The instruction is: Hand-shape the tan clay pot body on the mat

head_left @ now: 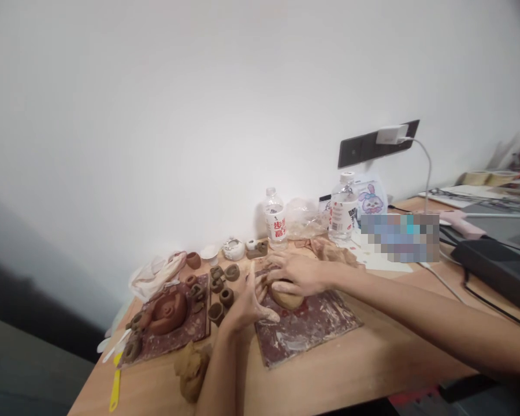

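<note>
My right hand [297,274] covers the top of a lump of brown clay [286,299]. My left hand [247,306] stands spread at its left side, above a stained mat [312,335]. Small clay rings [226,297] lie just left of my fingers.

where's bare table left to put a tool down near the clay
Bare wood runs along the table's front, between the stained board under the clay lump and the front edge, out towards the black box. It's crowded at the clay rings beside the other board, and at the bottles along the wall.
</note>
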{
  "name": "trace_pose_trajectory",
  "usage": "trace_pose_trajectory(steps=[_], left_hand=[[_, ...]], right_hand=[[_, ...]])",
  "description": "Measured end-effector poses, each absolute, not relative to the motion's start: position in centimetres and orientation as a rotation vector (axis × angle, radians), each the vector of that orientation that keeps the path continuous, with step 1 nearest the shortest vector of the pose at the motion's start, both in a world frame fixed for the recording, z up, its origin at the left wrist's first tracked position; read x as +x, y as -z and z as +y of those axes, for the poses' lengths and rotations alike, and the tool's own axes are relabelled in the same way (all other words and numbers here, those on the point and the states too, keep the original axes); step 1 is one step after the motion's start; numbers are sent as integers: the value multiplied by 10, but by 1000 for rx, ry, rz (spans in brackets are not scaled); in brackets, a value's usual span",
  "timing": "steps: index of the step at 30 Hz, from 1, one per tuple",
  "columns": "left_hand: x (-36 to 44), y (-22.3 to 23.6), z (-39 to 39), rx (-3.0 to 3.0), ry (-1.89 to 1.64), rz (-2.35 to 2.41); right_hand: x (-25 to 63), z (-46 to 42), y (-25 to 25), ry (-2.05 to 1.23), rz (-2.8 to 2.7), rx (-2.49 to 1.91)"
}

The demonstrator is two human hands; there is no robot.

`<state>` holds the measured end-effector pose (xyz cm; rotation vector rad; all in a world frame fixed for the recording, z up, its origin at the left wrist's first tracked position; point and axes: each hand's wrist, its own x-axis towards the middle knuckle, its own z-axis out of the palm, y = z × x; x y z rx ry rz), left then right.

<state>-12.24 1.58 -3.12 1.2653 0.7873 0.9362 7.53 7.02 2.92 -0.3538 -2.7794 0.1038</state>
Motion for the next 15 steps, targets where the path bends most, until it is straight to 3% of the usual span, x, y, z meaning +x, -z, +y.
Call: trace_pose_trajectory(steps=[15], left_hand=[[-125, 39, 18, 1236, -961, 774]], right_hand=[[55, 73, -20, 149, -2908, -376]])
